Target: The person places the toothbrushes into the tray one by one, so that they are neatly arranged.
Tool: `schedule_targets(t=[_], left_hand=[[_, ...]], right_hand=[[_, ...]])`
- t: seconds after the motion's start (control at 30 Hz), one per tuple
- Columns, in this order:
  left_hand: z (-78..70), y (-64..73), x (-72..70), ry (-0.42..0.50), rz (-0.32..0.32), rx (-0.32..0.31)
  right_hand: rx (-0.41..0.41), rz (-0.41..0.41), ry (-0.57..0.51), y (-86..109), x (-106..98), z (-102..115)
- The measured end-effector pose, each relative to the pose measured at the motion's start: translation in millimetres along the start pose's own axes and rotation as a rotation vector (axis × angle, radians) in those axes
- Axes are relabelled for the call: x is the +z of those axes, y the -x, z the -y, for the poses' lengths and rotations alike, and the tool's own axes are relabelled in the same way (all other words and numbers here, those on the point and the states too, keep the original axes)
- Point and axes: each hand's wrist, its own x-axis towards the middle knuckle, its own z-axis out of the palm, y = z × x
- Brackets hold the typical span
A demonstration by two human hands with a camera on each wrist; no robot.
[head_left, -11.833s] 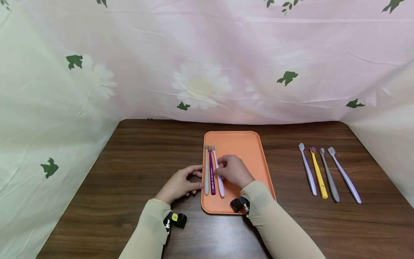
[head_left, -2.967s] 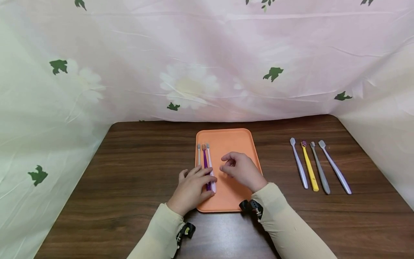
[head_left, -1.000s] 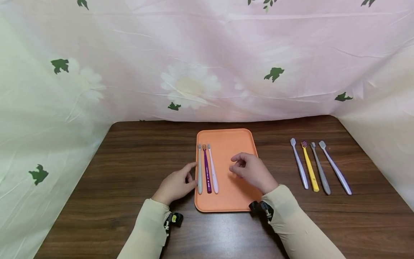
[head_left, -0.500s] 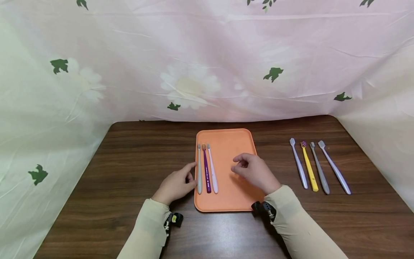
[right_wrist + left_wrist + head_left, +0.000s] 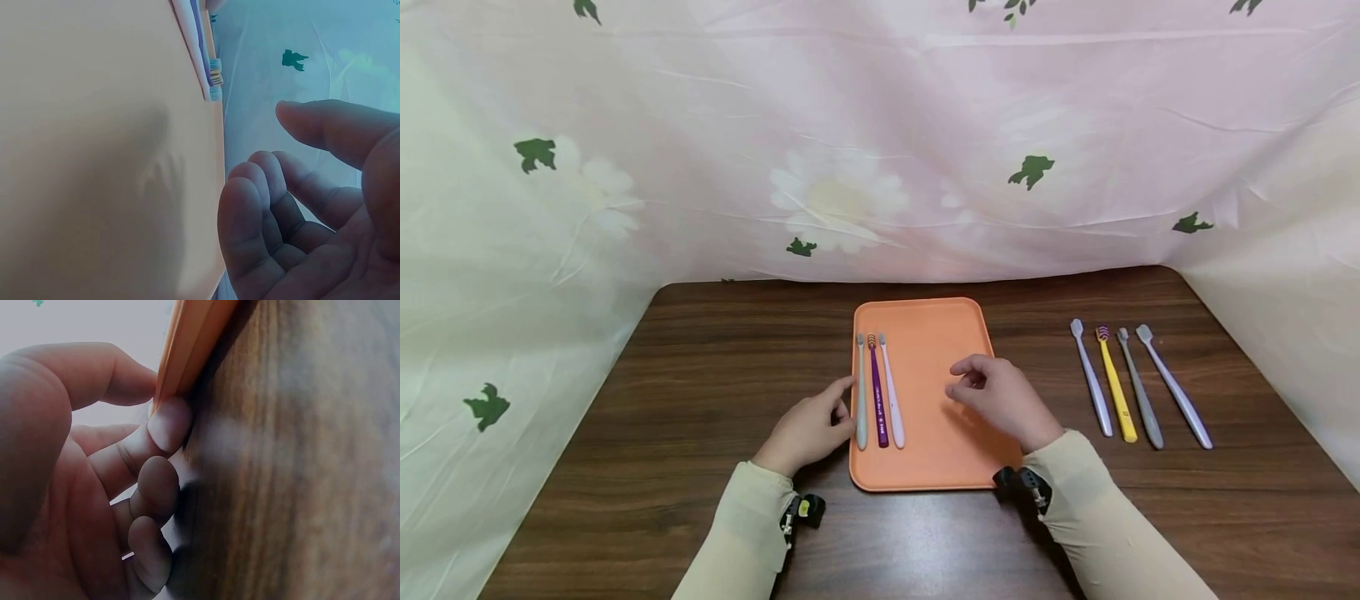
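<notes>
An orange tray (image 5: 925,483) lies on the table, with three toothbrushes side by side along its left side: a pale grey-green toothbrush (image 5: 861,408), a purple toothbrush (image 5: 877,400) and a light pink toothbrush (image 5: 892,400). My left hand (image 5: 801,432) holds the tray's left rim with thumb and fingertips; in the left wrist view they meet at the orange edge (image 5: 194,344). Over the right half of the tray hovers my right hand (image 5: 1003,400). Its fingers are loosely curled, thumb apart from them, with nothing between (image 5: 300,212).
To the right of the tray, several more toothbrushes lie on the wooden table (image 5: 737,358): a lavender toothbrush (image 5: 1092,379), a yellow toothbrush (image 5: 1117,387), a grey toothbrush (image 5: 1140,392) and a second lavender toothbrush (image 5: 1176,390). A floral cloth (image 5: 850,125) hangs behind.
The left hand, spread over the three toothbrushes 3 seconds ago, is back at the tray's left rim. The right hand has let go of the pink toothbrush and drifted right.
</notes>
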Motion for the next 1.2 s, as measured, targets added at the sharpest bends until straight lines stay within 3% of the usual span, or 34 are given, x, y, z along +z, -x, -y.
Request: schedule_targets(t=[1.2], left_hand=[[4.6, -2.4, 3.3, 0.051, 0.005, -0.028]], right_hand=[[0.034, -0.042, -0.026, -0.7, -37.2, -27.3]])
